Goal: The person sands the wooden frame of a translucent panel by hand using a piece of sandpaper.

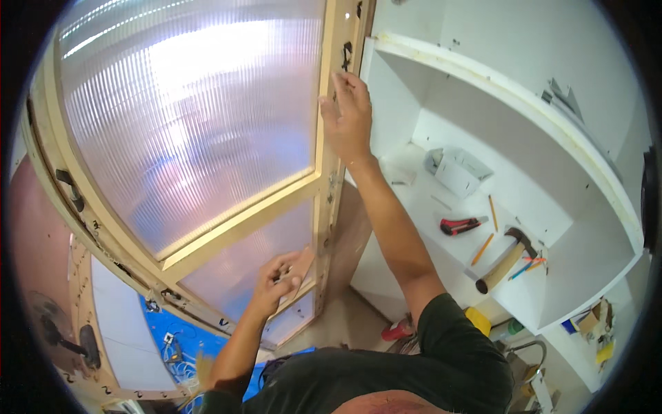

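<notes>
Wooden door frame (323, 172), pale, upright, with ribbed translucent panels (193, 117); its right-hand post lies under the fingers of both hands. Right hand (348, 117): flat, fingers spread narrow, pressed on the post's upper edge. Left hand (279, 279): lower on the post, fingers curled around a small brownish block (301, 270). Right of the fingers, well apart: white shelf (441, 207) bearing hammer (507, 259), red-and-black utility knife (460, 225), pencils (483, 248), small white box (455, 169).

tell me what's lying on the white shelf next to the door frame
On the white shelf: a hammer, a red and black utility knife, pencils and a small white box. The right forearm covers the shelf's near corner.
</notes>
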Available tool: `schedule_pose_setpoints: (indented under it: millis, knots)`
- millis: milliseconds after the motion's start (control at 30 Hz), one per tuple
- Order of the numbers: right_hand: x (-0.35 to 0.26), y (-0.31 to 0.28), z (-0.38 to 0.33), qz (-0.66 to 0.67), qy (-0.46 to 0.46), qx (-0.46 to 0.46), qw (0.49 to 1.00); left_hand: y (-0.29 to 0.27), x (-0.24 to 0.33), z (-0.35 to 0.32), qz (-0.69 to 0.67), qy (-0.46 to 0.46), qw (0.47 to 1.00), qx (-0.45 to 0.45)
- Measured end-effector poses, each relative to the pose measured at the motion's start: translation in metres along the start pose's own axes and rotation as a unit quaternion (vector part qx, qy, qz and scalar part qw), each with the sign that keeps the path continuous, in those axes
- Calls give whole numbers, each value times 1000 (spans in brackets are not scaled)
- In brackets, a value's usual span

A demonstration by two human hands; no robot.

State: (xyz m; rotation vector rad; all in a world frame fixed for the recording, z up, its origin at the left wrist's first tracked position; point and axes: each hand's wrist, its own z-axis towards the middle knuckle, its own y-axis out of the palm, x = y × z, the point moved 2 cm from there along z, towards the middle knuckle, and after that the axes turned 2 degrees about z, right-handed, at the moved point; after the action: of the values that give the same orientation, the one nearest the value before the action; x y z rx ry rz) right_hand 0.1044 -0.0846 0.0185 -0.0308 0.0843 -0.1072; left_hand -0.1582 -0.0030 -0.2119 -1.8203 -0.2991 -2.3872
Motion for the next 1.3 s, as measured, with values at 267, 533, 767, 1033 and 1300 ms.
schedule_pose_setpoints:
  millis: [267,533,767,1033,1300]
  knots:
    - [20,16,4,-30,-3,29,999,-21,-18,-21,-56,12,997,49]
    - [-19,22,106,-218,-74,13,973,-15,1,-2,-37,35,998,-31]
    - [1,25,107,-244,-54,-24,968,-4,-5,-12,-48,24,998,-43]
    - [-2,15,76,-239,-46,-25,970,-15,-14,-6,-61,17,998,-25]
    - [4,14,45,-236,-38,-18,971,-17,22,-8,-1,40,999,-5]
